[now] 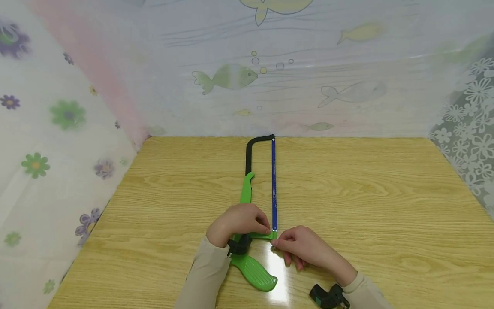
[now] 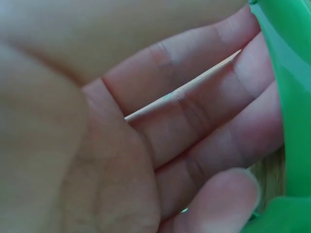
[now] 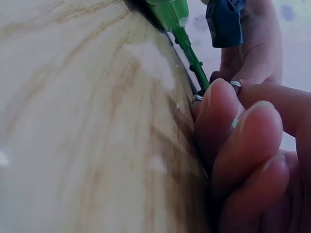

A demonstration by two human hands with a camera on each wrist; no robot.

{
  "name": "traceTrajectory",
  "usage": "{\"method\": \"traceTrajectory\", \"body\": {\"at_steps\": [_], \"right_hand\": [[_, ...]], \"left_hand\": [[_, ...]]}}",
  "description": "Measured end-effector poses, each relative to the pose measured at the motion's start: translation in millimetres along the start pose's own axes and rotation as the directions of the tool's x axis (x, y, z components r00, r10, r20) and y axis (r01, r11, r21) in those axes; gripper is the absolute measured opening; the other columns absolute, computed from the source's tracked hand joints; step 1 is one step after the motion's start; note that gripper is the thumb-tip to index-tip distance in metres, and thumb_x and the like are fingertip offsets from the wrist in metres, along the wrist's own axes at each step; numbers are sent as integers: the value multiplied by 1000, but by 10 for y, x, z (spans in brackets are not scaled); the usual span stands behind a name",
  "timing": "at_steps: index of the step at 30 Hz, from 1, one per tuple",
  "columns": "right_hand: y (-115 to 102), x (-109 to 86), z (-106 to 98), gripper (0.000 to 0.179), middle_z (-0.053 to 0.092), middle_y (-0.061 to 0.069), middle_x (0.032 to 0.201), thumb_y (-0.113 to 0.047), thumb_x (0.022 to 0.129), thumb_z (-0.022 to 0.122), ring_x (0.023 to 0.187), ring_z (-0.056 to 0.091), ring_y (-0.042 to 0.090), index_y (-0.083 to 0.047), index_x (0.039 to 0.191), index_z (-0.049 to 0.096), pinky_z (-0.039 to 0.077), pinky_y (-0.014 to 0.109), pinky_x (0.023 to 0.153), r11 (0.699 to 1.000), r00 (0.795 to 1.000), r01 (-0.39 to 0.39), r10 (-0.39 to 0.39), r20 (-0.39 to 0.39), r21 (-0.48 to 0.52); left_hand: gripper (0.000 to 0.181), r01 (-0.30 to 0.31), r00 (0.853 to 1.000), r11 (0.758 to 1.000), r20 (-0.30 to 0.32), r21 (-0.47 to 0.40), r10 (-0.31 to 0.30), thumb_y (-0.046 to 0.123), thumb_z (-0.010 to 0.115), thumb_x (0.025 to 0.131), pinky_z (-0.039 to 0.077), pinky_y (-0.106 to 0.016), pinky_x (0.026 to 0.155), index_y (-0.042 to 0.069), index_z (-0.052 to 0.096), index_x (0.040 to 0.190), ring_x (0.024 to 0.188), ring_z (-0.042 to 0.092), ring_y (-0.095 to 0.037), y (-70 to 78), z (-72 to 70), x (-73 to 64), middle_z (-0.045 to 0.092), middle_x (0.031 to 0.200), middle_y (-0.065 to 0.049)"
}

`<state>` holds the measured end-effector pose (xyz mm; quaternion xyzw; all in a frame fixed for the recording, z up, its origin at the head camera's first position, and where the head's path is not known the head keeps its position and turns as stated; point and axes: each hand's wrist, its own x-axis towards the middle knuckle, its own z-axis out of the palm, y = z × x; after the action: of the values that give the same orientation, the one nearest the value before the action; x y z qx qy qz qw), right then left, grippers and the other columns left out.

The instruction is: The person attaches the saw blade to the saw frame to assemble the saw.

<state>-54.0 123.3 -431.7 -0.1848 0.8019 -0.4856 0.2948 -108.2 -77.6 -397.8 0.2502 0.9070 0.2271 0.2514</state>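
Observation:
A hacksaw lies flat on the table, its green handle (image 1: 254, 272) towards me and its black front frame (image 1: 248, 156) pointing away. The blue blade (image 1: 274, 184) runs along its right side. My left hand (image 1: 239, 221) grips the green frame just above the handle, thumb and index finger near the blade's close end. In the left wrist view, curled fingers (image 2: 209, 107) meet the green frame (image 2: 296, 121). With thumb and index finger, my right hand (image 1: 308, 246) pinches the small metal wing nut (image 3: 236, 86) at the blade's close end. Those fingers hide most of the nut.
A wood-grain table (image 1: 366, 184) lies under the saw. Printed sheeting with fish (image 1: 235, 77) hangs behind its far edge, and flowered sheeting (image 1: 34, 165) borders the left. Black devices sit at the left wrist (image 1: 240, 245) and right wrist (image 1: 328, 296).

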Motion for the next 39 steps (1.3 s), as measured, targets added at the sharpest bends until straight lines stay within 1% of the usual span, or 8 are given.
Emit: {"method": "traceTrajectory", "body": {"at_steps": [7, 12, 18, 25, 31, 39], "right_hand": [[5, 2, -25, 36, 58, 3, 55, -43, 87, 52, 34, 45, 14, -12, 73, 62, 40, 31, 36, 999, 999, 6, -7, 35, 38], [19, -6, -34, 32, 58, 4, 55, -39, 88, 52, 35, 46, 12, -12, 75, 62, 39, 29, 36, 998, 999, 18, -21, 43, 56], [28, -1, -33, 28, 56, 2, 54, -38, 88, 54, 36, 47, 12, -13, 78, 62, 41, 30, 37, 998, 999, 20, -21, 30, 55], [28, 2, -9, 26, 51, 0, 51, -38, 84, 59, 35, 48, 12, -13, 81, 60, 42, 31, 36, 996, 1000, -14, 15, -9, 85], [31, 0, -2, 27, 49, -1, 49, -38, 83, 61, 33, 46, 11, -12, 79, 57, 41, 30, 35, 997, 999, -15, 17, -29, 82], [36, 2, -5, 28, 48, -2, 48, -39, 83, 60, 33, 46, 10, -12, 76, 58, 41, 29, 35, 999, 1000, -7, 8, -29, 51]], "left_hand": [[5, -1, 1000, 1000, -2, 12, 1, 37, 66, 77, 41, -24, 62, 33, 68, 77, 67, 52, 0, -15, 13, 7, 57, 74, 23], [5, 4, 1000, 1000, -2, 16, -4, 39, 66, 77, 41, -24, 61, 34, 67, 76, 66, 52, -1, -21, 23, 15, 57, 73, 23], [5, 8, 1000, 1000, -4, 20, -8, 38, 66, 77, 41, -25, 61, 34, 67, 75, 65, 52, -2, -15, 20, 12, 56, 72, 22], [5, 0, 1000, 1000, -9, 19, 0, 38, 66, 76, 41, -24, 61, 33, 66, 74, 65, 51, -2, -10, 12, 2, 56, 72, 22], [6, -2, 1000, 1000, -5, 21, 2, 39, 66, 76, 41, -24, 60, 33, 66, 74, 64, 51, -2, -6, 6, -6, 56, 71, 22], [6, 5, 1000, 1000, -2, 18, -5, 38, 65, 77, 40, -24, 62, 33, 66, 75, 65, 51, -2, 3, -1, -13, 56, 72, 22]]}}
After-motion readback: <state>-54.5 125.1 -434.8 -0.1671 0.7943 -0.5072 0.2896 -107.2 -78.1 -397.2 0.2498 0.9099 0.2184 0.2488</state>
